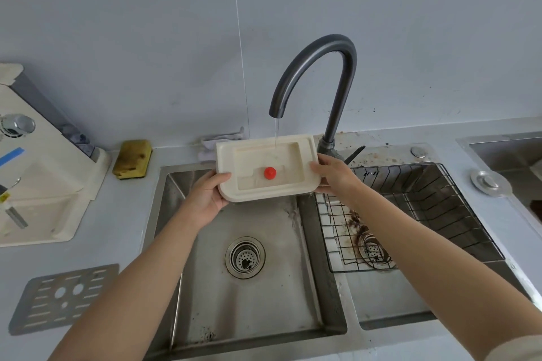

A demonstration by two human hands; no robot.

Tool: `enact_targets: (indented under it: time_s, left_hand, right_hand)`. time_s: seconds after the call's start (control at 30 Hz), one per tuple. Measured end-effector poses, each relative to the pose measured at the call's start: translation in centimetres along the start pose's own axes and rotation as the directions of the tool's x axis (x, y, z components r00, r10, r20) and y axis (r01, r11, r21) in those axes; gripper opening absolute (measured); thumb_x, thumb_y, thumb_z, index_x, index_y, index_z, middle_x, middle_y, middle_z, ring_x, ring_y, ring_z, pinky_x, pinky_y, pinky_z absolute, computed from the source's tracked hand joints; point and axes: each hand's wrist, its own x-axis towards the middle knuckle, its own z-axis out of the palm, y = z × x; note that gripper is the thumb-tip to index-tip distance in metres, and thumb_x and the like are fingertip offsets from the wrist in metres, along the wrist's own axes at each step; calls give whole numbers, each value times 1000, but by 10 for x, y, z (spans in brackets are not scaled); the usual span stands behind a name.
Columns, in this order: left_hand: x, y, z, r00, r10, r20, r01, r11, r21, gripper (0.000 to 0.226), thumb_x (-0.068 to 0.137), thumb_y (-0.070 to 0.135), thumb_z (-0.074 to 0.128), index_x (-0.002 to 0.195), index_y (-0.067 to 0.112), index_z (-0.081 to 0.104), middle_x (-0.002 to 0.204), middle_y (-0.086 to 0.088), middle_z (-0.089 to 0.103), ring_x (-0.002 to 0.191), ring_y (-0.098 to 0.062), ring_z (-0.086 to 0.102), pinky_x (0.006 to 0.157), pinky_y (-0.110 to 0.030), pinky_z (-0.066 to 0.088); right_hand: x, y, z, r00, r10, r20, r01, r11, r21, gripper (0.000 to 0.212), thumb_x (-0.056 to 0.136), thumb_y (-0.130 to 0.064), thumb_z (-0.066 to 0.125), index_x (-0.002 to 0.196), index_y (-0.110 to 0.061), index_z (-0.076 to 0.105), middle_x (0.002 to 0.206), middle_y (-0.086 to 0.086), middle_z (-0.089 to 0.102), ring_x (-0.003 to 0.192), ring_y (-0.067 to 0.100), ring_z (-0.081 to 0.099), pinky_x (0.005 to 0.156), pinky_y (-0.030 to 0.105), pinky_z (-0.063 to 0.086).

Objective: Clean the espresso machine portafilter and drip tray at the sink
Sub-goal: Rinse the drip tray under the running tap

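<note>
I hold the cream plastic drip tray (296, 182) level over the left sink basin (252, 296). My left hand (205, 199) grips its left front corner and my right hand (337, 174) grips its right edge. A red float knob (269, 172) stands in the tray's recess. A thin stream of water (276, 133) runs from the dark curved faucet (331, 73) into the back of the tray. The tray's metal grate (63, 299) lies flat on the counter at the lower left. No portafilter is in sight.
The cream espresso machine (44, 179) stands on the counter at the left, a yellow sponge (133, 158) behind it. A wire rack (410, 214) sits in the stained right basin. A cloth (220, 139) lies behind the tray. A metal strainer lid (491, 183) rests at the right.
</note>
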Motion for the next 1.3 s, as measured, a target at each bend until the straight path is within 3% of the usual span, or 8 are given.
enact_targets:
  time_s: [0.23, 0.5, 0.6, 0.7, 0.77, 0.93, 1.1, 1.3]
  left_hand:
    - [-2, -24, 5, 997, -48, -64, 48, 999, -3, 17, 91, 5, 44, 95, 10, 59, 73, -1, 74, 69, -14, 69, 55, -24, 57]
    - [-5, -37, 11, 995, -71, -63, 71, 997, -7, 16, 91, 6, 44, 94, 8, 60, 78, -4, 73, 78, -18, 64, 53, -22, 56]
    - [-3, -38, 14, 995, -74, -70, 74, 997, -5, 16, 92, 7, 44, 97, 8, 59, 87, -8, 68, 83, -21, 61, 52, -21, 56]
    - [-2, -39, 16, 995, -67, -80, 66, 998, -14, 16, 91, 6, 44, 95, 8, 60, 74, -3, 73, 83, -21, 61, 52, -21, 56]
    - [-1, -39, 18, 995, -59, -81, 58, 998, -15, 16, 91, 6, 45, 95, 8, 60, 77, -4, 72, 83, -21, 61, 52, -21, 56]
    - [2, -39, 18, 993, -47, -106, 48, 999, 5, 15, 91, 6, 45, 96, 9, 59, 94, -9, 64, 86, -20, 60, 57, -22, 55]
    - [4, -41, 17, 990, -52, -131, 52, 999, -7, 14, 91, 6, 46, 95, 9, 59, 95, -8, 63, 85, -19, 60, 58, -22, 55]
    - [5, -39, 18, 988, -59, -142, 59, 998, -1, 12, 91, 6, 46, 93, 9, 58, 94, -9, 63, 85, -20, 60, 71, -30, 50]
  right_hand:
    - [-11, 15, -12, 994, 105, 6, -104, 993, -48, 34, 97, -12, 42, 130, -11, 48, 110, 9, 59, 94, 26, 59, 72, 32, 53]
    - [-15, 31, -21, 991, 137, -14, -137, 988, -74, 34, 96, -13, 43, 129, -12, 49, 114, 12, 60, 103, 34, 60, 92, 46, 50]
    - [-15, 31, -24, 991, 134, -12, -134, 990, -48, 34, 96, -13, 43, 130, -13, 48, 112, 11, 60, 100, 31, 60, 88, 43, 52]
    - [-17, 29, -27, 992, 130, 6, -130, 992, 9, 35, 96, -14, 45, 131, -11, 46, 106, 8, 60, 87, 24, 62, 72, 35, 54]
    - [-16, 27, -31, 992, 125, -6, -124, 992, 32, 40, 95, -18, 47, 134, -11, 41, 114, 9, 58, 93, 24, 62, 78, 37, 54]
    - [-8, 18, -48, 993, 41, -108, -42, 999, -7, 64, 95, -23, 49, 148, -14, 14, 154, 9, 19, 140, 28, 26, 113, 45, 28]
    - [8, 9, -54, 991, 36, -129, -27, 997, 71, 85, 92, -37, 50, 148, -17, -10, 158, 5, 3, 145, 22, 8, 115, 43, 16]
    - [24, 5, -46, 990, 75, -116, -58, 988, 145, 89, 90, -38, 53, 148, -15, -10, 157, 9, -2, 145, 24, 1, 118, 47, 7]
